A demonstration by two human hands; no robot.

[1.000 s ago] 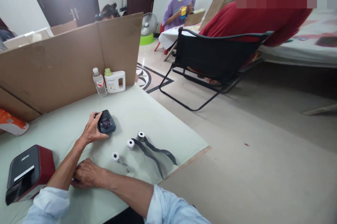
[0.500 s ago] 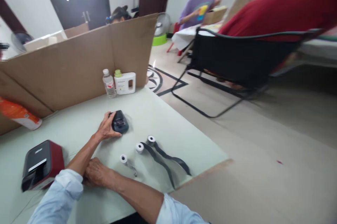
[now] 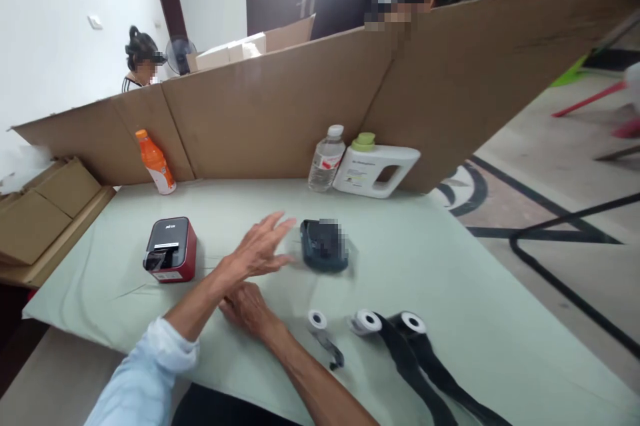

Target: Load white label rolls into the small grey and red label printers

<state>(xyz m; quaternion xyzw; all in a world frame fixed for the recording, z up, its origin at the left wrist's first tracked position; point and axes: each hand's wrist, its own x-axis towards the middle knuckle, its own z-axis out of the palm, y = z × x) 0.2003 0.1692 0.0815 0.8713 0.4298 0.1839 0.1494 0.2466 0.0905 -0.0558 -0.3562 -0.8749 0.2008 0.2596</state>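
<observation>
My left hand (image 3: 263,247) is stretched out over the table with its fingers spread and nothing in them. Just right of its fingertips, apart from them, sits a dark boxy device (image 3: 320,247) with rounded corners, partly blurred out. My right hand (image 3: 246,308) rests low on the table under the left wrist, fingers curled; whether anything is in them is hidden. Right of it lies a small white roll (image 3: 317,320) with a short dark strip. Two more white rolls, one (image 3: 369,321) beside the other (image 3: 413,323), trail long black ribbons towards me.
A red and black printer-like box (image 3: 173,249) stands at left. Along the cardboard screen (image 3: 270,113) are an orange bottle (image 3: 156,163), a clear water bottle (image 3: 327,159) and a white jug (image 3: 377,169) with a green cap. Cardboard boxes (image 3: 45,219) adjoin the table's left end. People sit behind the screen.
My left hand has let go of the dark device and its fingers have spread beside it. My right hand stays curled below the left arm. The view has turned left.
</observation>
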